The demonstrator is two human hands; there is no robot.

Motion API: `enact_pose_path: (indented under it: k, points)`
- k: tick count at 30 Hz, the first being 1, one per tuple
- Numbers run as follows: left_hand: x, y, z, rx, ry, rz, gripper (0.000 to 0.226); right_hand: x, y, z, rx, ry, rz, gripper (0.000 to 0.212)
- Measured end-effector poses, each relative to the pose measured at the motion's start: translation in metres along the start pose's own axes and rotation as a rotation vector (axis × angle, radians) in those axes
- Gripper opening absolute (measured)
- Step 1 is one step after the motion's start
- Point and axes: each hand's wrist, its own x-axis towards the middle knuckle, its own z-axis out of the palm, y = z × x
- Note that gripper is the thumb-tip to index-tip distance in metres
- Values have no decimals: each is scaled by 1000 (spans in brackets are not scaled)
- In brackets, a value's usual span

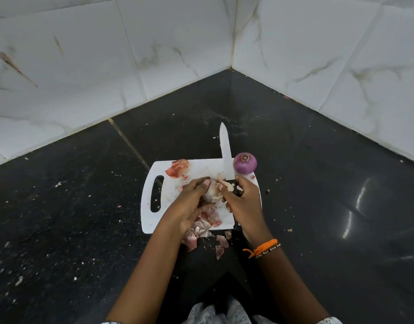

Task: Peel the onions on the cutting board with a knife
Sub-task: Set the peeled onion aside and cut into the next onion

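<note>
A white cutting board point(201, 168) with a slot handle lies on the black counter. Over its middle my left hand point(189, 202) grips a pale, partly peeled onion point(210, 194). My right hand point(244, 202) holds a knife point(226, 150) by its dark handle, the white blade pointing away from me, and its thumb pinches a strip of skin point(226, 183) against the blade next to the onion. A peeled purple onion point(245, 163) sits at the board's far right corner.
Onion skins point(179, 168) lie at the board's far left, and more peels point(202, 226) spread over its near edge onto the counter. White marble-tiled walls point(154, 54) meet in a corner behind. The black counter point(72, 206) is speckled with scraps.
</note>
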Motion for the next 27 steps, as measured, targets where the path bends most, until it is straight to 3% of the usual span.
enact_pose_path:
  k: [4,6,9,12,18,21,27]
  points:
    - [1,8,-4,-147,84,30,18,2,4,-8,-27,65,72,11]
    - [1,11,-6,-136,98,44,16,4,7,-13,-102,18,134,9]
    - [-1,12,-7,-132,85,37,23,3,12,-16,-243,-79,228,33]
    - [-3,12,-4,-29,58,45,34,-3,11,-15,-320,-79,174,39]
    - [4,7,2,112,107,40,44,-15,0,-19,-387,-29,60,10]
    - [9,6,2,219,152,68,49,-21,-10,-20,-342,-14,7,8]
    - [12,1,5,578,259,291,47,-33,-18,-13,-361,-27,-77,12]
